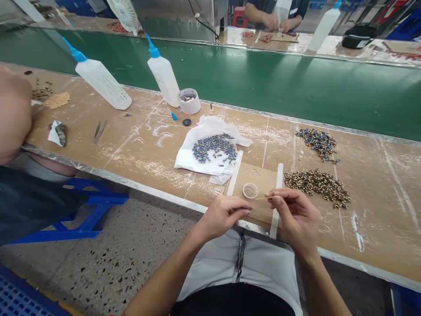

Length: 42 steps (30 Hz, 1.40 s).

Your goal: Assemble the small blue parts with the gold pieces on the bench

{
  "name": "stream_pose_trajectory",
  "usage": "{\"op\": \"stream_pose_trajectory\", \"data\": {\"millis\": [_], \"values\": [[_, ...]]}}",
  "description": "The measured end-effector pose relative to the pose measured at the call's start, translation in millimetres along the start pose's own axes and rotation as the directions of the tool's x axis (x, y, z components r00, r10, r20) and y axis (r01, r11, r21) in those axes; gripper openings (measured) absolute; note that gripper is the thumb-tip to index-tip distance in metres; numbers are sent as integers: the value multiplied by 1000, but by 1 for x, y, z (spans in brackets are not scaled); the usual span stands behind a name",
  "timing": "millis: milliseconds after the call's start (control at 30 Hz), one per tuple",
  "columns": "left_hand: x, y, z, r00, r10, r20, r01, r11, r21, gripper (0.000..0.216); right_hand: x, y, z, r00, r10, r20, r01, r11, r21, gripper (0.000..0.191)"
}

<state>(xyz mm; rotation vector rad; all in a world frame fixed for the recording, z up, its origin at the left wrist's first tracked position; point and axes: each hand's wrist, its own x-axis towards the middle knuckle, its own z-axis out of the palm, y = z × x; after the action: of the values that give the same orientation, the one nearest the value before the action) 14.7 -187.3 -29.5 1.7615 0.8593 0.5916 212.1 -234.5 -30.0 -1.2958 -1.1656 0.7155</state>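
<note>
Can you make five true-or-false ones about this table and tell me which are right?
1. The right hand holds a thin stick. True.
2. The left hand holds a bottle. False: its fingertips pinch a tiny piece.
3. Many blue pieces lie on the white sheet. True.
4. The small round cup stands on the white sheet. False: it stands on brown cardboard between two white strips.
5. The bottle beside the tape roll has a red nozzle. False: the nozzle is blue.
</note>
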Motion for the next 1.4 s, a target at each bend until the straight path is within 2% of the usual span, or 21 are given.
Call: {"op": "stream_pose_trajectory", "data": {"millis": [133,300,400,467,500,567,667,733,800,967,1133,1267,1400], "values": [[-1,-1,-7,1000,8,-7,-9,996,-84,22,22,-5,1,995,-100,-31,98,994,-57,6],[-2,-6,-12,1000,-2,0,2,979,-203,21,27,1,18,975,-141,169,184,945,-270,11],[-3,-7,-13,1000,5,-11,-7,980,-198,20,21,1,16,973,-129,189,179,944,-278,30],[-2,-8,-13,999,21,-27,-26,987,-161,19,17,3,-1,984,-125,128,158,942,-297,38],[-1,-9,-14,999,31,-31,-34,990,-137,19,16,5,-16,989,-123,76,142,932,-334,36],[1,-11,-15,998,51,-34,-54,993,-107,18,11,12,-53,990,-123,-69,78,882,-465,27],[4,-15,-16,997,76,-17,-77,994,-80,18,2,27,-116,956,-110,-273,-101,751,-653,23],[5,-16,-16,997,82,-1,-82,995,-64,18,-2,36,-146,963,-62,-261,-149,685,-713,24],[5,-17,-16,997,81,7,-81,995,-50,17,-3,42,-162,981,-24,-192,-129,657,-743,24],[7,-14,-15,993,115,-9,-115,993,-11,16,6,45,-161,1000,-9,-20,-11,612,-791,25],[4,-7,-12,994,111,18,-111,994,14,17,13,45,-168,995,64,77,26,583,-812,24],[7,1,-3,990,132,47,-132,991,2,17,15,44,-172,994,77,81,23,568,-823,23],[15,7,12,983,176,56,-176,984,-10,18,9,39,-160,999,-26,23,34,594,-804,24]]}}
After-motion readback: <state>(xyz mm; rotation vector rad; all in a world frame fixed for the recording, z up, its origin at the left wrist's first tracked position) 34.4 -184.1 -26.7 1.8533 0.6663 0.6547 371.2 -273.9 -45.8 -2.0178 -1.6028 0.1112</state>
